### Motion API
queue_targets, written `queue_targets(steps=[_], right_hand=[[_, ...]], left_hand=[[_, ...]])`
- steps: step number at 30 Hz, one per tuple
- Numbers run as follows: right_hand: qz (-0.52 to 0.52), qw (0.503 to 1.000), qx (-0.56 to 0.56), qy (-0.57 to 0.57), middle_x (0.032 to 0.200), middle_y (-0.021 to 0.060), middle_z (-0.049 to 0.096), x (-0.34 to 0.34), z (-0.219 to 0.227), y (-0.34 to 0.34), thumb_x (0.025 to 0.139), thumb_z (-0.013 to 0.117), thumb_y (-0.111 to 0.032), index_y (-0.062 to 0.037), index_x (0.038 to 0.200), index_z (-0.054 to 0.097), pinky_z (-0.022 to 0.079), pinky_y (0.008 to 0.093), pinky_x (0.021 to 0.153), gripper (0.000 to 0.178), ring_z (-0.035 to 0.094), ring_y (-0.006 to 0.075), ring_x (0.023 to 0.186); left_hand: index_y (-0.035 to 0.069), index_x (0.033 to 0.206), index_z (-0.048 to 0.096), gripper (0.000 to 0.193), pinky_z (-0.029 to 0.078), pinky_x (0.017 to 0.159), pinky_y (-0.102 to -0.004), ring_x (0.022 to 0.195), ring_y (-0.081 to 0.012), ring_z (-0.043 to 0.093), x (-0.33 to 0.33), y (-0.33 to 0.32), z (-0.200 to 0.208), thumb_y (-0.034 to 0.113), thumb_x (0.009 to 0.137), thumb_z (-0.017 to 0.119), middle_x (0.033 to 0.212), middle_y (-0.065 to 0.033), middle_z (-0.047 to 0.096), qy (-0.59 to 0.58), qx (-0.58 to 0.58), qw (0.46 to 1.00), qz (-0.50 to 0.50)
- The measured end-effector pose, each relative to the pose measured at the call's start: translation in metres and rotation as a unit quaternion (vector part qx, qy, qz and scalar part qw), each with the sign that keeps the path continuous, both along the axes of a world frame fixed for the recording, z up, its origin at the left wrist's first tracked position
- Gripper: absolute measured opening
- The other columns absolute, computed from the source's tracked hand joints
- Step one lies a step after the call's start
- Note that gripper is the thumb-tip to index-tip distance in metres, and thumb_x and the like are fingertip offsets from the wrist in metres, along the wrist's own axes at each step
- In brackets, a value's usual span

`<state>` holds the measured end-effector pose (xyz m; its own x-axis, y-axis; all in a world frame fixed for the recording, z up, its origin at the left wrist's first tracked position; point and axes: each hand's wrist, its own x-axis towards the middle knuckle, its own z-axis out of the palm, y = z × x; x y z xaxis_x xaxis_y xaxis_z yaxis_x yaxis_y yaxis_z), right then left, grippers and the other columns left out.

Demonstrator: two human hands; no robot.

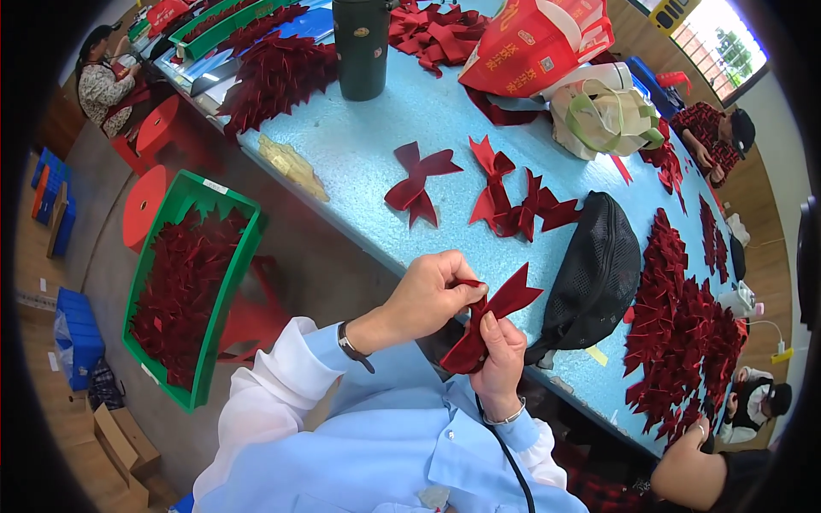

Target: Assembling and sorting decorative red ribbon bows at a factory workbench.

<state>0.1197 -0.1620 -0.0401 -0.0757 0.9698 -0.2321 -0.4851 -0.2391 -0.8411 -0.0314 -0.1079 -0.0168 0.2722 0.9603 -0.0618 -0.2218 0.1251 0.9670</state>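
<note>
Between my hands, just off the table's near edge, is a dark red velvet ribbon bow [511, 293]. My left hand [434, 295] pinches it near its middle, thumb and forefinger pressed together. Closed around its lower loop, my right hand [499, 355] has the thumb laid on top of the ribbon. One pointed tail sticks out to the upper right. Beyond my hands, a single red bow [417, 181] lies on the light blue table [342, 162]. To its right lie more red bows [534, 205], touching each other.
A black mesh bag [594, 269] lies right of my hands. Bow heaps [676, 325] cover the table's right side. A dark tumbler [361, 51], a red shopping bag [539, 47] and a cream bag [603, 120] stand farther back. At left is a green crate [248, 231] of bows. Other people sit around.
</note>
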Motion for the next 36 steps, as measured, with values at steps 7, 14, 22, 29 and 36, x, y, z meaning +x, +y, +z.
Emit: queue_targets(steps=[7,14,22,29,36], right_hand=[[-0.013,0.998,0.058,-0.034,0.077,0.0037,0.061,0.002,-0.007,0.010,0.092,0.054,-0.014,0.0011,0.082,0.060,0.043,0.0206,0.060,0.019,0.052,0.0059,0.065],[-0.017,0.996,0.058,-0.060,0.080,0.0026,0.061,0.016,-0.007,0.013,0.092,0.054,-0.013,0.0006,0.084,0.059,0.042,0.0193,0.061,0.017,0.051,0.0044,0.067],[-0.056,0.998,0.024,-0.017,0.083,0.0017,0.060,0.015,0.018,0.017,0.093,0.053,-0.013,-0.0007,0.093,0.055,0.042,0.0185,0.062,0.012,0.051,0.0042,0.066],[-0.057,0.998,0.027,0.007,0.080,0.0010,0.059,0.023,0.017,0.015,0.093,0.053,-0.014,-0.0018,0.091,0.054,0.042,0.0184,0.061,0.012,0.050,0.0038,0.067],[-0.084,0.996,0.029,-0.008,0.080,0.0004,0.058,0.028,0.017,0.009,0.094,0.052,-0.016,-0.0025,0.092,0.054,0.041,0.0181,0.061,0.014,0.050,0.0032,0.067]], left_hand=[[0.000,0.079,0.056,0.011,0.045,0.051,-0.0230,0.058,-0.0089,0.056,0.007,0.014,-0.008,0.006,0.084,0.063,0.071,-0.0055,0.062,-0.090,-0.130,0.987,-0.004],[-0.001,0.081,0.057,0.011,0.047,0.051,-0.0220,0.059,-0.0080,0.057,0.025,0.020,-0.006,0.008,0.084,0.063,0.070,-0.0053,0.062,-0.044,-0.062,0.997,-0.001],[-0.001,0.084,0.062,0.012,0.045,0.050,-0.0192,0.056,-0.0045,0.054,0.035,0.021,0.002,0.010,0.086,0.062,0.069,-0.0024,0.062,0.017,0.018,1.000,0.016],[0.000,0.083,0.063,0.014,0.039,0.046,-0.0183,0.051,-0.0026,0.049,0.043,0.018,0.007,0.013,0.087,0.060,0.064,0.0002,0.059,0.027,0.016,0.998,0.046],[0.000,0.091,0.060,0.017,0.039,0.049,-0.0185,0.052,-0.0042,0.050,0.018,0.030,0.014,0.017,0.088,0.060,0.065,-0.0013,0.059,0.015,-0.017,0.996,0.090]])
